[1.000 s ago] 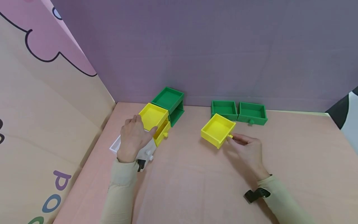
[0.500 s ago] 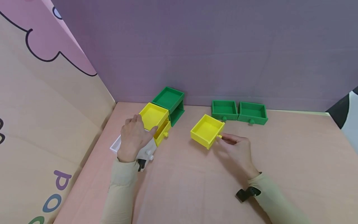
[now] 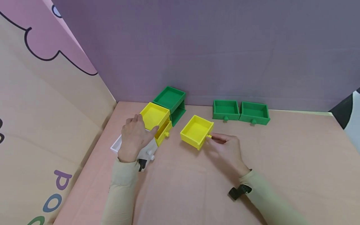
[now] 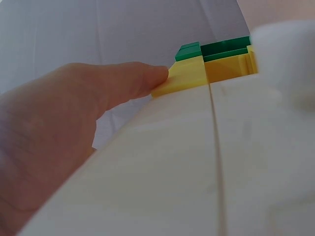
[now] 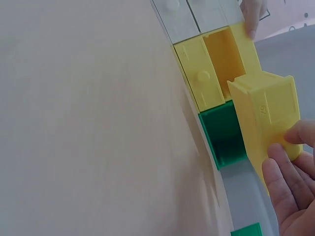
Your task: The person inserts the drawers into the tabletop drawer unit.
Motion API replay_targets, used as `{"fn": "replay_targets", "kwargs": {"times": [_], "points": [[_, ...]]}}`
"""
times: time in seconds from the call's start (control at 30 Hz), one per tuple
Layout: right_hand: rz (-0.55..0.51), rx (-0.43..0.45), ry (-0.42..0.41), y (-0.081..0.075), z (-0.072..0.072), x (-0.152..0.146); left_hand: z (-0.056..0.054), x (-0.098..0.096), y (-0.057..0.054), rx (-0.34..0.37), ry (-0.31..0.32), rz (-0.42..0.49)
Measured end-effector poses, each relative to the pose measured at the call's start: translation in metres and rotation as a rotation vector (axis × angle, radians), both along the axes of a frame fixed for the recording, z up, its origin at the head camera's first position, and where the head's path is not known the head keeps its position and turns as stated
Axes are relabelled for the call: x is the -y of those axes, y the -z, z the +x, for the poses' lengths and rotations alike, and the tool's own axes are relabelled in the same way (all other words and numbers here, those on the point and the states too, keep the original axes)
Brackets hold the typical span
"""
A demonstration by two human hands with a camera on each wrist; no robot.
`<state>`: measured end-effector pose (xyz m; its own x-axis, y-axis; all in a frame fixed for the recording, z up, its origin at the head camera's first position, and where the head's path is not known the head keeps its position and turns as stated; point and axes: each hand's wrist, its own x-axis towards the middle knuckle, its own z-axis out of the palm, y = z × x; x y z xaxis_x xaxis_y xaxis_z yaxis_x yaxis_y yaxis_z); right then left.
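Note:
My right hand (image 3: 226,148) pinches the knob of a small yellow drawer (image 3: 197,129), raised above the table. Left of that drawer stands a yellow cabinet (image 3: 154,115). Its lower slot holds a yellow drawer (image 3: 162,134), while a dark gap shows in the upper slot (image 5: 224,61) in the right wrist view. Across the tops of the yellow cabinet and the white cabinet (image 3: 148,148) rests my left hand (image 3: 135,137). The left thumb (image 4: 147,76) touches the yellow cabinet's edge in the left wrist view; the other fingertips are partly hidden.
Behind the yellow cabinet is a green cabinet (image 3: 170,97), its slots without drawers. Two green drawers, a left one (image 3: 226,109) and a right one (image 3: 254,111), sit by the grey back wall (image 3: 225,47). A printed panel (image 3: 56,109) borders the pink tabletop (image 3: 180,190) at left.
My right hand has carried the yellow drawer leftward, nearer the yellow cabinet, uncovering the left green drawer's knob. The left hand has stayed in place.

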<state>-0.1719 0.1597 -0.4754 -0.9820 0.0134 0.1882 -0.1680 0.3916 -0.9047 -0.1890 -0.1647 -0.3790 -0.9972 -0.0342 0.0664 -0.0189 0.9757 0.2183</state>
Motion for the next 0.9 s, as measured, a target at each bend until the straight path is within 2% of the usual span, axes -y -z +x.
{"fn": "replay_targets", "kwargs": {"times": [0.23, 0.5, 0.9], "points": [[-0.028, 0.036, -0.033, 0.0, -0.002, 0.017, 0.0, 0.001, 0.0, 0.022, -0.004, -0.004], [-0.079, 0.078, -0.048, 0.001, -0.005, 0.035, 0.0, 0.0, 0.0, 0.012, 0.007, -0.01], [-0.105, 0.074, -0.069, 0.0, -0.009, 0.058, 0.0, 0.001, -0.001, 0.033, 0.003, -0.009]]}}
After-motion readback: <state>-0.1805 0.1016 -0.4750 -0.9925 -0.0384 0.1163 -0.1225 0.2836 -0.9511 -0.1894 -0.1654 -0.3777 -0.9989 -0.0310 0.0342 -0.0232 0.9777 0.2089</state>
